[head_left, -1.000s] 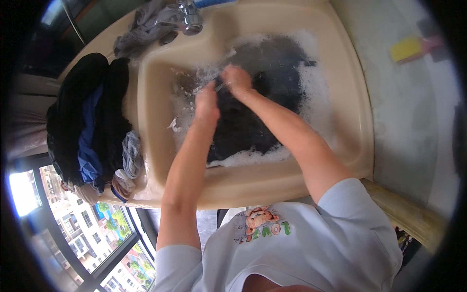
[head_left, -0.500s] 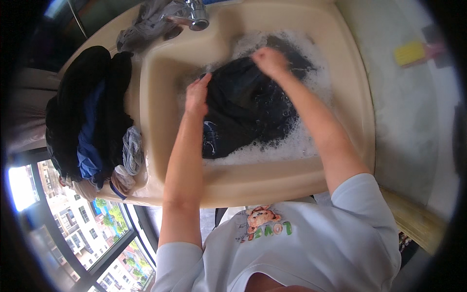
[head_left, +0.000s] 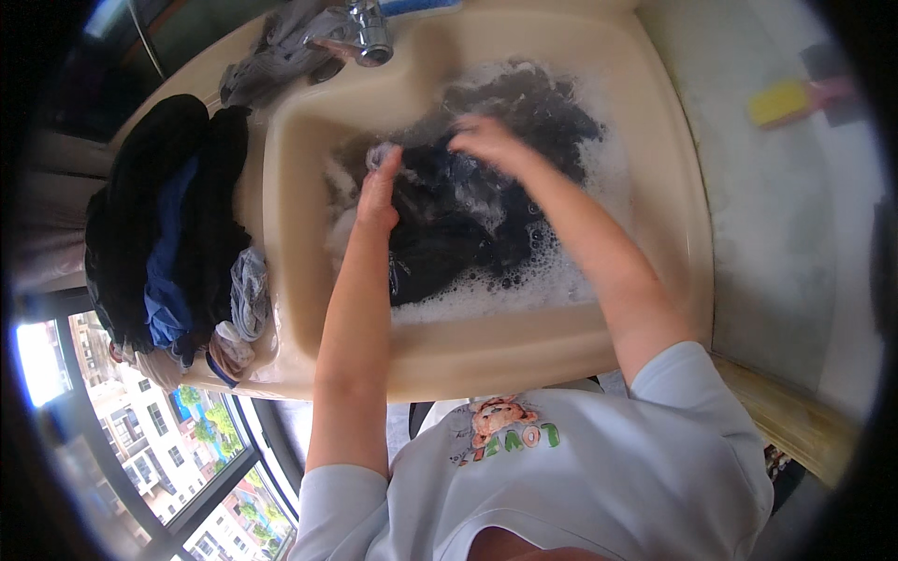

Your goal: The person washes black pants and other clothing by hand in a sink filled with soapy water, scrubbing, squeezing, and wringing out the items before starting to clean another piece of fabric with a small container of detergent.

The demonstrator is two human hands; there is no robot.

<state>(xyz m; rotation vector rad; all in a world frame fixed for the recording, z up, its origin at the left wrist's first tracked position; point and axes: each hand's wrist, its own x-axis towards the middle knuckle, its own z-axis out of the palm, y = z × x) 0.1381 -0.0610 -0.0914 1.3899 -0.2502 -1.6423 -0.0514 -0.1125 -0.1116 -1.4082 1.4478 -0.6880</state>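
Observation:
Dark, soaked cloth lies spread in the soapy water of a beige sink, partly under the surface. My left hand is at the cloth's left edge, thumb stretched out and suds over the fingertips; I see no cloth held in it. Over the middle of the cloth, my right hand is open, its loosely stretched fingers pointing left. White foam rings the cloth at the right and near sides. The garment's exact kind cannot be made out.
A chrome faucet stands at the far rim, beside a grey wet cloth. Black clothes, with a blue piece among them, are heaped on the left ledge. A yellow-headed brush lies at the far right.
The dark cloth, previously raised between both hands, has dropped and spread into the water. My right hand has moved left and its fist has loosened. Suds now show on my left fingers.

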